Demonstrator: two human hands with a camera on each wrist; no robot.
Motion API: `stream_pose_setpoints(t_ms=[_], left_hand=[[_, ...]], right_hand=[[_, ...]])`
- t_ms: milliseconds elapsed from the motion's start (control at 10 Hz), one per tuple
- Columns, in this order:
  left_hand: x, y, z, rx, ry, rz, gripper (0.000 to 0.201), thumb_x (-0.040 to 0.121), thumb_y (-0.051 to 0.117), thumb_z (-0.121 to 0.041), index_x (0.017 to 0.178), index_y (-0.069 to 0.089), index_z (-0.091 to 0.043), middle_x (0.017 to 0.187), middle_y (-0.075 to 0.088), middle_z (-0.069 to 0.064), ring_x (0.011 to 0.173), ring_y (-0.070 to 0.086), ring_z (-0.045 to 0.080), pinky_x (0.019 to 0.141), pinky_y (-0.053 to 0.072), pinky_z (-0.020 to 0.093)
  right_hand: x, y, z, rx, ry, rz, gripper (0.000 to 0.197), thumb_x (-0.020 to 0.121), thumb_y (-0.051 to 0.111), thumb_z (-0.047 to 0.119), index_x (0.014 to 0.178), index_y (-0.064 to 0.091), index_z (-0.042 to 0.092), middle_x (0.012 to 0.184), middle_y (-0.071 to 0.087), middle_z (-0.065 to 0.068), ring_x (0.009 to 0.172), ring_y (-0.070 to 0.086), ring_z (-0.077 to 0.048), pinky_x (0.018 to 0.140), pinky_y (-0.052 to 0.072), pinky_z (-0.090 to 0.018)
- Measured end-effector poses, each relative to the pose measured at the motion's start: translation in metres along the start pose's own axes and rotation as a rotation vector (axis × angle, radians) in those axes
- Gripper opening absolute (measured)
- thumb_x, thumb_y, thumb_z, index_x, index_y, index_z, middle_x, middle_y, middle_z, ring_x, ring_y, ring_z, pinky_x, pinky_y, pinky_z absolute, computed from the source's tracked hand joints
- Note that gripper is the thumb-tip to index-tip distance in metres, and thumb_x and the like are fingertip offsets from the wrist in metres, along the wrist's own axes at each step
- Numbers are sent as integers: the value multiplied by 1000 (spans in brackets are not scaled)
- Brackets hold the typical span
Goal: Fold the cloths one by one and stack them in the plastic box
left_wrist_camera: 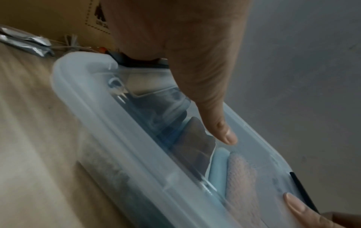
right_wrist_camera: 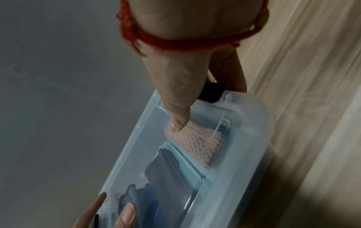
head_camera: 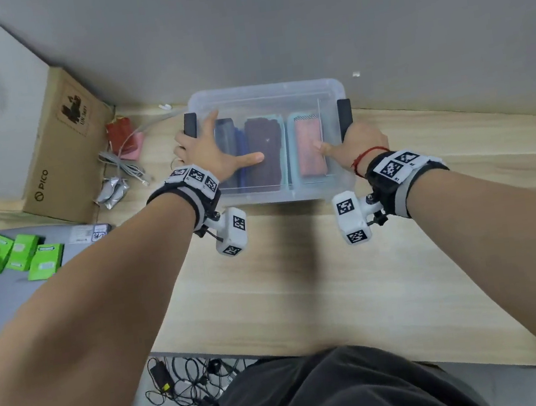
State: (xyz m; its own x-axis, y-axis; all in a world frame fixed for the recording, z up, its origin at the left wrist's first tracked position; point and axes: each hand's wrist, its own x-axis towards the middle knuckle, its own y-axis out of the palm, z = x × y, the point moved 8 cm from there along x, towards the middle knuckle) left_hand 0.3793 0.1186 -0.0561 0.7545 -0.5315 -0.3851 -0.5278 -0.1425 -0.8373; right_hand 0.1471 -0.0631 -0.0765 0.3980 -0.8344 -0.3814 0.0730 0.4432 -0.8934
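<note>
The clear plastic box (head_camera: 266, 100) stands at the far edge of the wooden table with its lid on. Folded cloths show through it: blue (head_camera: 229, 139), dark maroon (head_camera: 263, 135) and pink (head_camera: 308, 143), the last on a light-blue one (head_camera: 290, 152). My left hand (head_camera: 208, 146) lies on the lid's left end. Thumb and index finger stretch across the lid; the other fingers curl over the edge by the black left latch (head_camera: 190, 124). My right hand (head_camera: 357, 141) grips the right end at the black latch (head_camera: 345, 114), thumb (right_wrist_camera: 177, 121) pressing on the lid (right_wrist_camera: 244, 138).
A cardboard box (head_camera: 58, 145) leans at the left. Grey cables (head_camera: 121, 160), a red pouch (head_camera: 119, 130) and silver packets (head_camera: 111, 191) lie between it and the plastic box. Green packets (head_camera: 18, 256) sit on a grey surface. A grey wall is right behind. Bare table (head_camera: 287, 285) lies near me.
</note>
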Motion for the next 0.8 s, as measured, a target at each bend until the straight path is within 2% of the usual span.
stream_pose_setpoints(t_ms=[100,200,300,400,500,600,700,800], left_hand=[[25,-5,-7,49,39,-3,124,34,72,-85,141,16,-56,144,21,22,127,30,44,103,30,57],[42,-1,-9,81,81,12,122,37,72,-84,142,21,-53,142,25,21,127,32,42,103,29,56],[50,3,-10,141,105,-4,121,34,66,-90,141,23,-52,137,28,19,122,34,40,101,31,54],[56,5,-11,197,118,-10,120,38,63,-91,143,21,-51,137,27,19,122,34,40,99,33,52],[57,5,-12,236,118,22,120,41,63,-91,144,16,-52,140,23,20,123,32,40,99,32,52],[59,7,-13,240,129,73,119,44,63,-90,145,11,-54,150,11,23,135,20,42,105,27,56],[54,-2,-9,165,137,125,108,53,62,-86,145,16,-54,155,4,24,143,6,43,112,20,60],[44,-23,-24,-7,238,34,86,67,59,-79,141,36,-43,150,31,14,140,24,35,110,29,54]], right_hand=[[15,-1,11,-11,10,-23,60,84,56,67,90,52,7,82,51,-9,73,50,-26,55,34,-30],[26,1,13,9,27,-52,70,83,56,68,105,54,1,95,55,-13,84,55,-30,65,40,-34],[28,7,9,31,66,-73,79,82,55,70,116,50,-1,104,61,-16,94,60,-34,68,43,-35],[28,8,8,51,89,-81,80,82,56,70,119,48,0,106,61,-16,95,60,-35,71,46,-38],[24,4,13,9,119,-31,73,83,55,69,114,50,3,101,61,-13,87,59,-31,68,47,-37],[22,3,17,-23,104,28,70,86,51,68,113,53,3,99,62,-13,86,60,-30,68,48,-36],[10,-2,19,-10,94,118,64,89,49,65,102,57,3,93,66,-15,75,61,-29,65,49,-34],[-5,-26,22,59,40,62,49,94,49,55,95,57,7,90,64,-11,88,64,-33,69,45,-33]])
